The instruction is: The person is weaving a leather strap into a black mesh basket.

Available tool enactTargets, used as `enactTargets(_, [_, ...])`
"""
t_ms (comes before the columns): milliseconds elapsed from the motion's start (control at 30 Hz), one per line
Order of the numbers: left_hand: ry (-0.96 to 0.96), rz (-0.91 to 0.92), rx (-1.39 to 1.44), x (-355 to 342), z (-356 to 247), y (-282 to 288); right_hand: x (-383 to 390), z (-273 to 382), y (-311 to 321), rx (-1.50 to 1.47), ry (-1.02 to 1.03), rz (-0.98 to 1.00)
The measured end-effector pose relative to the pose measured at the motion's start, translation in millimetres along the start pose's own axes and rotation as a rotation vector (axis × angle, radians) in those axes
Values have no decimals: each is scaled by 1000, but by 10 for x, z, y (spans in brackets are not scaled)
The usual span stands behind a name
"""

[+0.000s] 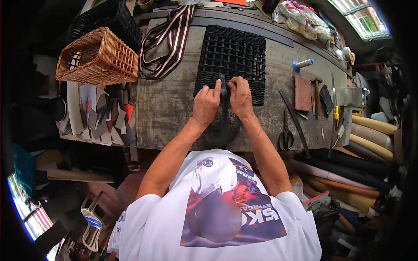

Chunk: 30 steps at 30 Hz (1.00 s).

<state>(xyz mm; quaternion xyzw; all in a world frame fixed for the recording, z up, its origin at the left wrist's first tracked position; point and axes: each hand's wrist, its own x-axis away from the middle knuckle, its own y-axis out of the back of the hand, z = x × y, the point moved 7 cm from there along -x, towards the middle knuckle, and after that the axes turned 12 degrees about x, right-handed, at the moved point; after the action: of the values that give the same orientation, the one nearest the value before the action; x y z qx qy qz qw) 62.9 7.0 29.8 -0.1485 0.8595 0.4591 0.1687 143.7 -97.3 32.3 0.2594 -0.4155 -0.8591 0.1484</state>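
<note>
A black woven basket (233, 52) lies on the worktable with its lattice side up. Over its near edge runs a narrow black strap (224, 111), hanging toward me. My left hand (206, 103) is closed at the strap's left side, its index finger stretched along the strap's upper end and the other fingers curled. Just to the right, my right hand (241, 98) makes a pinch with thumb and forefinger close to the strap. Whatever sits in that pinch is too small to make out.
Left stands a tan wicker basket (98, 56), with striped webbing (172, 41) beside it. At right lie a blue-based spool (303, 65), a reddish block (301, 93), a hammer (317, 96), scissors (285, 135) and a long dark strip (294, 122). Material rolls (370, 132) stack beyond.
</note>
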Motion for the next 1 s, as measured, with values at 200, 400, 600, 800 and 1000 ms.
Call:
enactTargets(200, [116, -118, 45, 130, -25, 53, 14, 75, -41, 36, 152, -25])
enactTargets(400, [386, -406, 430, 523, 94, 163, 0, -156, -130, -169, -85, 49])
enactTargets(600, [737, -610, 1187, 872, 277, -186, -6, -247, -119, -297, -146, 209])
enactTargets(800, [859, -312, 844, 956, 429, -644, -44, -196, -94, -234, -99, 217])
enactTargets(1000, [571, -262, 534, 726, 726, -745, -96, -56, 60, -338, -16, 200])
